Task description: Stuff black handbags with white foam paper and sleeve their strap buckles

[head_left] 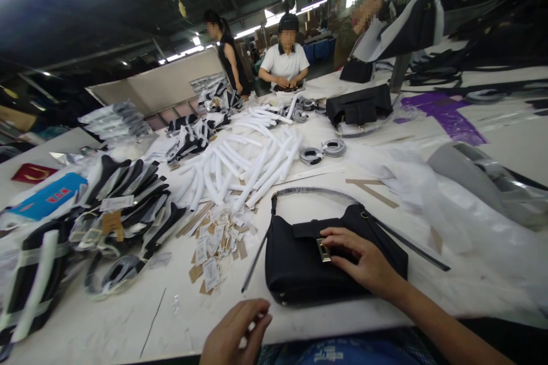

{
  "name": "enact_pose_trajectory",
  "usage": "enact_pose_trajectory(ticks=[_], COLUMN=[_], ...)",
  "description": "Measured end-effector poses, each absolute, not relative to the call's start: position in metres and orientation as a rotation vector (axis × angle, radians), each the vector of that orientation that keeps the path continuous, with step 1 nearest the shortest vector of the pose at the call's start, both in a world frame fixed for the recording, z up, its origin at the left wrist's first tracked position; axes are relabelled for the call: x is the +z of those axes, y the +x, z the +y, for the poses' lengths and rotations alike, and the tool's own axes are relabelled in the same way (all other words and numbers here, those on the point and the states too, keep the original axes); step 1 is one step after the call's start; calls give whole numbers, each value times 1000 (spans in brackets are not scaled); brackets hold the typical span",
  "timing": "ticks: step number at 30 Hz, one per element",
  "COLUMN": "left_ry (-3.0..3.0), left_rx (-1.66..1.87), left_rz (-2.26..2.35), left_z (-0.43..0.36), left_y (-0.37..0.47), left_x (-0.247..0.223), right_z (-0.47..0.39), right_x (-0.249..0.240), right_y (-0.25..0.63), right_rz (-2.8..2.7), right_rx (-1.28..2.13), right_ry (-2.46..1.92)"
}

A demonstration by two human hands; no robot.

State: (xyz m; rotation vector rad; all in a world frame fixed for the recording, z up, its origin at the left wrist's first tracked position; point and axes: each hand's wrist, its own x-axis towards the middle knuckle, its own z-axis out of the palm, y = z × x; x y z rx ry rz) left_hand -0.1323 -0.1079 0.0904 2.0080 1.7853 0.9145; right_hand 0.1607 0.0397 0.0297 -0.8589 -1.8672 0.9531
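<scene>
A black handbag (295, 274) lies on the white table in front of me, its flap held by a gold clasp (324, 251). My right hand (363, 259) reaches over the bag from the right, with fingertips and thumb around the clasp. The handle (317, 189) arches behind the bag, wrapped in clear film. Loose strap ends stick out on both sides. Just off the bag's lower left corner is my left hand (240, 331), fingers loosely curled, thumb a little apart, and nothing visible in it.
Paper tags (212, 259) lie left of the bag, with white foam tubes (252, 165) behind. Wrapped black bags (128, 199) are piled at left. Coiled straps (323, 151), another black bag (359, 105) and plastic wrap (454, 211) are farther right. A co-worker (285, 60) sits across the table.
</scene>
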Motion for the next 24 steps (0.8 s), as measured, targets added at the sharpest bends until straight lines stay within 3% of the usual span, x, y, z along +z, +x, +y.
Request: enact_pose_trajectory(ticks=[3, 9, 24], left_ry=[2292, 2378, 2557], left_rx=[979, 860, 523], left_rz=[1517, 1566, 1903], left_z=[-63, -12, -14], left_y=[-82, -28, -6], left_x=[98, 97, 98], right_z=[40, 40, 35], right_x=[29, 27, 21], right_y=[160, 158, 150], right_rz=[-1870, -1852, -1806], right_rx=[895, 835, 711], right_ry=[-841, -791, -772])
